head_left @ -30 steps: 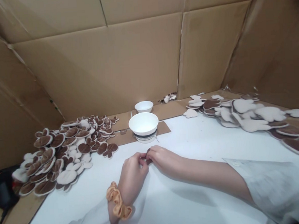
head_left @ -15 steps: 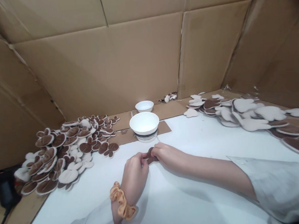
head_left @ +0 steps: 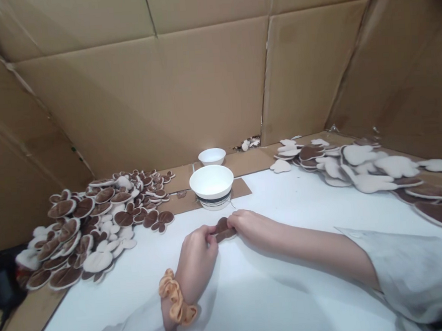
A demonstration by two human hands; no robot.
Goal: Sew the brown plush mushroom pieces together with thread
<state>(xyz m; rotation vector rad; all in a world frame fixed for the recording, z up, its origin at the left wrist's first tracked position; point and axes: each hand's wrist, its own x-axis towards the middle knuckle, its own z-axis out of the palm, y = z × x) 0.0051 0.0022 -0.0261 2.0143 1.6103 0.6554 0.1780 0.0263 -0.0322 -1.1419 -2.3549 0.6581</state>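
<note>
Between my two hands, just above the white tabletop, is a small brown plush piece with a pale edge. My left hand pinches its left side between thumb and forefinger. On the right side, the fingers of my right hand are closed on the same piece and cover part of it. Beyond my hands stands a white bowl with dark thread wound around the stack below its rim. A loose thread end hangs at its right.
At left lies a heap of brown and white stitched plush pieces. Flatter, larger cut pieces are piled at right. A second white bowl stands behind the first. Cardboard walls surround the table; a black tool sits far left.
My right hand has shifted slightly right along the plush piece, so more of its brown face shows. The left hand keeps its pinch. The whole view has moved slightly.
</note>
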